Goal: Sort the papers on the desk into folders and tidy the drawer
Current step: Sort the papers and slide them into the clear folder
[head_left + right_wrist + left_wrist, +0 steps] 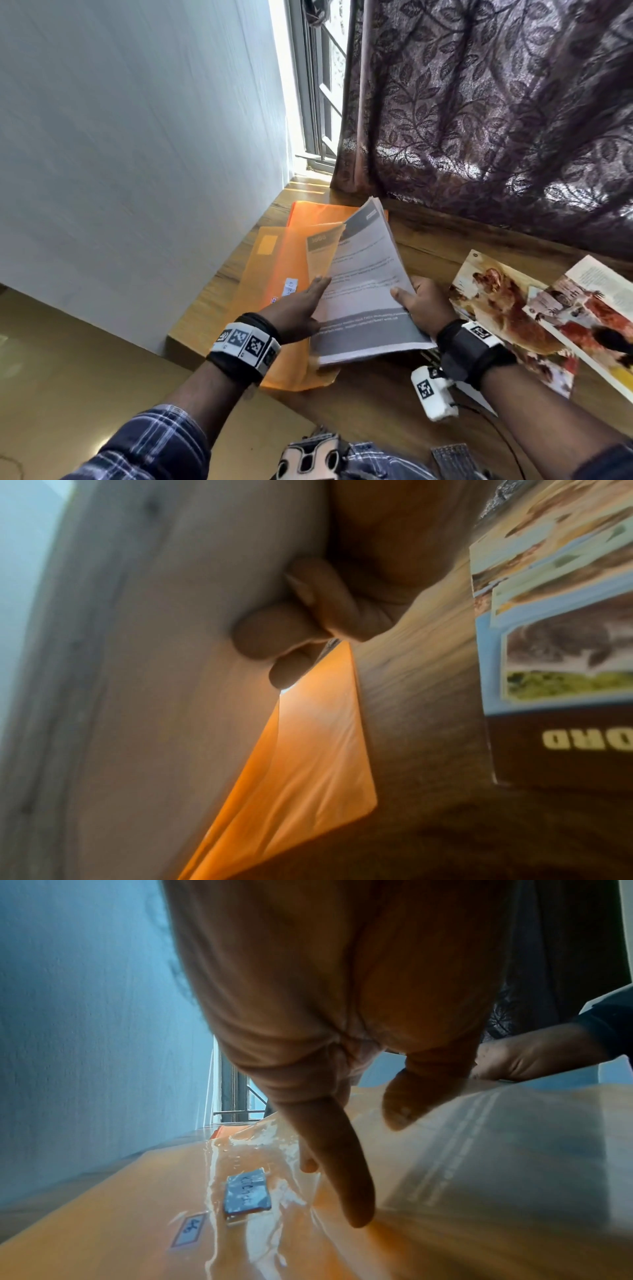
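A stack of printed grey-and-white papers [363,284] is tilted up over the wooden desk [428,240]. My right hand [419,303] grips its right edge, thumb on top and fingers [274,634] curled underneath. The stack's left part lies under the translucent front flap of an orange folder [274,274]. My left hand [306,301] reaches across this folder [103,1218], straight fingers [349,1191] touching it beside the flap, thumb over the flap. The folder carries small handwritten labels [246,1194]. A second orange folder [318,212] lies behind.
Loose colour picture pages [496,301] and an open illustrated booklet [589,308] lie right of my right hand. A dark book cover [565,750] sits near them. A grey wall [137,137] borders the desk's left edge, and a patterned curtain [496,120] hangs along the back.
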{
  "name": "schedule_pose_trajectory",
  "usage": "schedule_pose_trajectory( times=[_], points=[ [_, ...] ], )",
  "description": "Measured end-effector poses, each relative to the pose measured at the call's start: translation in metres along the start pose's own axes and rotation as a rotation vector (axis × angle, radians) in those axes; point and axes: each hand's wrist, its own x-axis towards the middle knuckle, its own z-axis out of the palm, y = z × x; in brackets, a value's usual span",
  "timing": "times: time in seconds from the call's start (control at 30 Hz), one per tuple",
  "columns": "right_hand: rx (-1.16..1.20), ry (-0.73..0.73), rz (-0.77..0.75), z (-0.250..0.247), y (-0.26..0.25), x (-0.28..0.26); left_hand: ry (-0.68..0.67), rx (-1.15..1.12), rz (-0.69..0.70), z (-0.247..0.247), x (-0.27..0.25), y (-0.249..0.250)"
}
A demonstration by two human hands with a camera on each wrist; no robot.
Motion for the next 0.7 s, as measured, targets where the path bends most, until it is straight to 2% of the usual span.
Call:
schedule_pose_trajectory(
  times=[0.13,0.23,0.4,0.6,0.7],
  points=[
    [-0.025,0.042,-0.02,0.018,0.002,-0.005,0.0,0.029,-0.006,0.003,0.003,0.0],
    [0.02,0.068,-0.064,0.031,0.002,-0.009,0.048,0.173,-0.05,0.017,0.008,0.012],
    [0.156,0.036,0.074,0.051,0.01,-0.006,0.117,0.269,-0.098,0.04,0.021,0.023],
    [0.1,0.173,0.127,0.062,0.023,-0.011,0.228,0.243,-0.243,0.048,0.016,0.043],
    [0.192,0.132,0.118,0.076,0.022,-0.01,0.279,0.334,-0.221,0.041,0.014,0.056]
  ],
)
